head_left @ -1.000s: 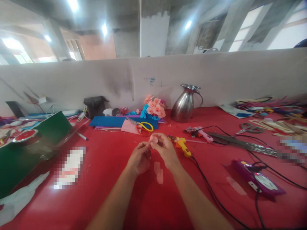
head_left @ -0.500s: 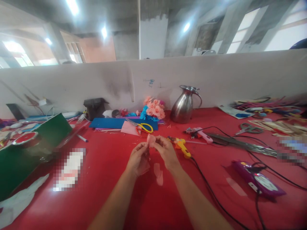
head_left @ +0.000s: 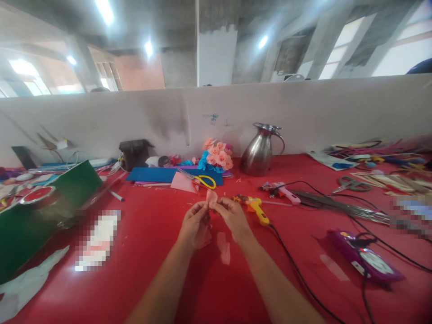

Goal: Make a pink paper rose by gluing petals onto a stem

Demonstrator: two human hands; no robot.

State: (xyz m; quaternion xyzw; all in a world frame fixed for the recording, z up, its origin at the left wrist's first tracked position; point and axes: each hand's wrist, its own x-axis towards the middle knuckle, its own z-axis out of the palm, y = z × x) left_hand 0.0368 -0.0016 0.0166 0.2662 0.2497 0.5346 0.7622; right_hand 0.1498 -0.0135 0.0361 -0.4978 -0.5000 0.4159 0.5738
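Above the red table, my left hand (head_left: 196,221) and my right hand (head_left: 232,216) meet fingertip to fingertip. Both pinch a small pink crepe paper flower (head_left: 211,198) whose petal rises between them; its base is hidden by the fingers. More pink paper hangs below my left palm. On the table between my wrists lies a loose pink paper petal (head_left: 223,248). Just right of my right hand rests a yellow glue gun (head_left: 258,210). Scissors with yellow and red handles (head_left: 205,181) lie beyond my fingers on pink paper (head_left: 185,181).
A bunch of pink paper flowers (head_left: 219,156) and a steel jug (head_left: 259,150) stand along the white partition. A pink glue gun (head_left: 288,194), cables and a purple power strip (head_left: 366,258) lie on the right. A green board (head_left: 72,189) stands at left.
Both hands stay in nearly the same place, still pinching the pink paper flower. My right fingers have shifted slightly on it. The view has tipped a little.
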